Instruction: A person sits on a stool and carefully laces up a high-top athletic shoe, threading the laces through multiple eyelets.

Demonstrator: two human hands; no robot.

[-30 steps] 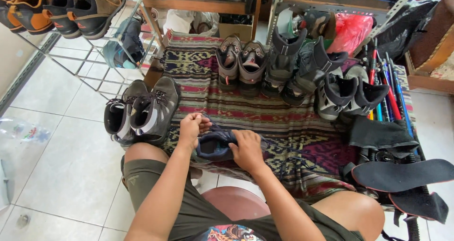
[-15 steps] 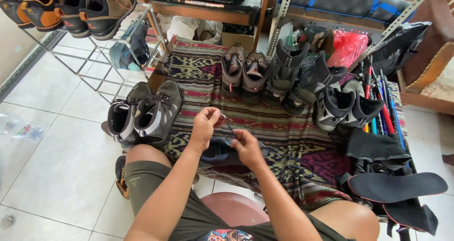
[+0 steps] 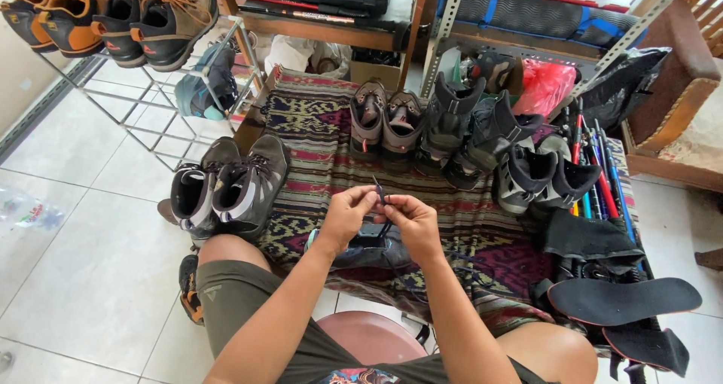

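Cloth (image 3: 316, 139), patterned and woven, is spread across the low surface, with pairs of boots (image 3: 467, 132) lined along its far edge and another grey pair (image 3: 222, 188) at the left. A dark shoe (image 3: 361, 250) is set on the near part of the cloth, below both hands. A dark lace (image 3: 379, 193) is pinched between the closed fingertips of the left hand (image 3: 348, 212) and the right hand (image 3: 413, 220). The lace end could probably be let slip if the pinch is loosened, or the shoe tipped if pulled hard.
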